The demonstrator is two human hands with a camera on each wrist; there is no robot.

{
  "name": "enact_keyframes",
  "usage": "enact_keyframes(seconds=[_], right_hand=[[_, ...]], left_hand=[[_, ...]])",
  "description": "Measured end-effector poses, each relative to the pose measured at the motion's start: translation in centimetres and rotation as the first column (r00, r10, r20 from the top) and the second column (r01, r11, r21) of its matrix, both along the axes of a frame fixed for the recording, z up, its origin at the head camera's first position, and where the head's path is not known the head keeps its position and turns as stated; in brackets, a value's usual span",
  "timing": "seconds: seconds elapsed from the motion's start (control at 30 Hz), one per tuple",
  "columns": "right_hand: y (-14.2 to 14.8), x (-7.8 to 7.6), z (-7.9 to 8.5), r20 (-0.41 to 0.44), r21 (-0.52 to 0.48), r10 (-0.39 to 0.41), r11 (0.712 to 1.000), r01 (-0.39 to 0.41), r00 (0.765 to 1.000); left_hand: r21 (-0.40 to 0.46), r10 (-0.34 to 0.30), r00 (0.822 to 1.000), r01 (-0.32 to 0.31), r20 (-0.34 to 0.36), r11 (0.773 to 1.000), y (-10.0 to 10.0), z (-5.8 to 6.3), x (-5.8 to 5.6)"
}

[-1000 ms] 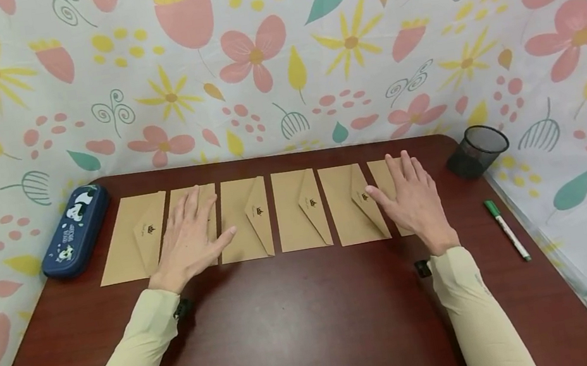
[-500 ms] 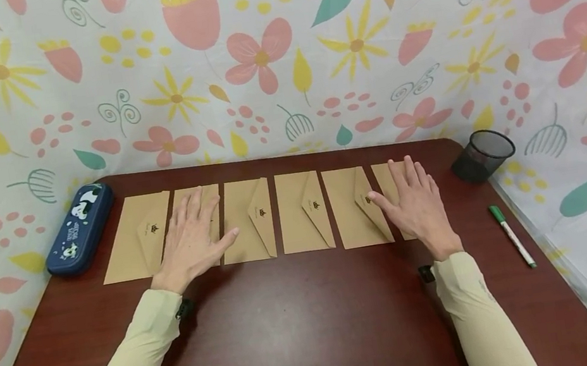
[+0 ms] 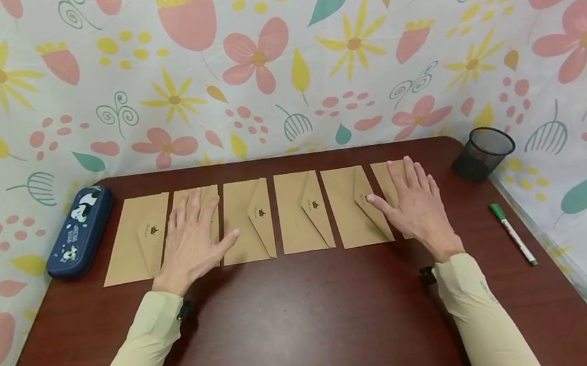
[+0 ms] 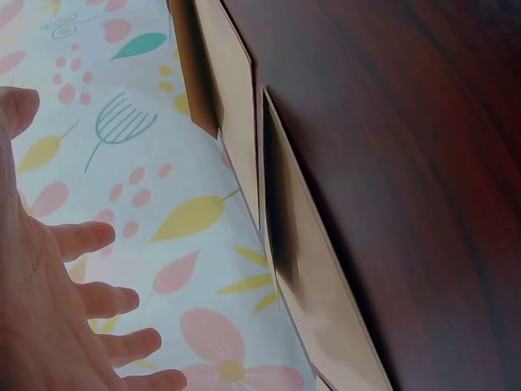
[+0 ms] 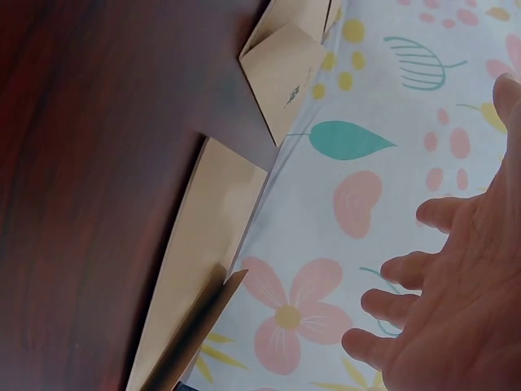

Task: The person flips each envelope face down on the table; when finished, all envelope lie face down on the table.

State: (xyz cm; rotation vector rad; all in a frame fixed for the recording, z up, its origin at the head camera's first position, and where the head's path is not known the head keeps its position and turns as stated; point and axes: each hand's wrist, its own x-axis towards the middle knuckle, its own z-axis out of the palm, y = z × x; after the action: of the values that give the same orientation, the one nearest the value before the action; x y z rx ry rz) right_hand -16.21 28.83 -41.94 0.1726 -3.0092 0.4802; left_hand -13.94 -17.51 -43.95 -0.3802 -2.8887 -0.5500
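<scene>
Several brown kraft envelopes lie in a row across the back of the dark wooden table, their pointed flaps to the right with a small crown print. My left hand (image 3: 190,244), palm down with fingers spread, is over the second envelope (image 3: 217,224) and partly hides it. Over the rightmost envelope (image 3: 382,176) is my right hand (image 3: 416,211), also spread, its thumb near the fifth envelope (image 3: 343,207). Both wrist views show the hands apart from the envelopes, holding nothing. Between the hands lie the third envelope (image 3: 235,218) and fourth envelope (image 3: 291,215); the first envelope (image 3: 130,241) is at far left.
A navy pencil case (image 3: 81,232) with panda pictures lies at the table's back left corner. At the back right stands a black mesh pen cup (image 3: 482,154). A green-capped marker (image 3: 514,234) lies near the right edge. Flower-patterned cloth (image 3: 274,58) hangs behind the table.
The whole scene has shifted slightly in the head view. Both hands keep their places over the envelopes, and no object has visibly moved.
</scene>
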Motion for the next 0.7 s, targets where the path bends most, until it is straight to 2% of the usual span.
enact_keyframes(seconds=[0.53, 0.7], right_hand=[[0.7, 0.8, 0.0, -0.014, 0.013, -0.009, 1.000, 0.009, 1.000], [1.2, 1.2, 0.2, -0.019, -0.018, -0.013, 1.000, 0.013, 1.000]], left_hand=[[-0.031, -0.003, 1.000, 0.003, -0.013, 1.000, 1.0, 0.2, 0.1], [0.041, -0.012, 1.000, 0.011, 0.021, 0.999, 2.1, 0.7, 0.4]])
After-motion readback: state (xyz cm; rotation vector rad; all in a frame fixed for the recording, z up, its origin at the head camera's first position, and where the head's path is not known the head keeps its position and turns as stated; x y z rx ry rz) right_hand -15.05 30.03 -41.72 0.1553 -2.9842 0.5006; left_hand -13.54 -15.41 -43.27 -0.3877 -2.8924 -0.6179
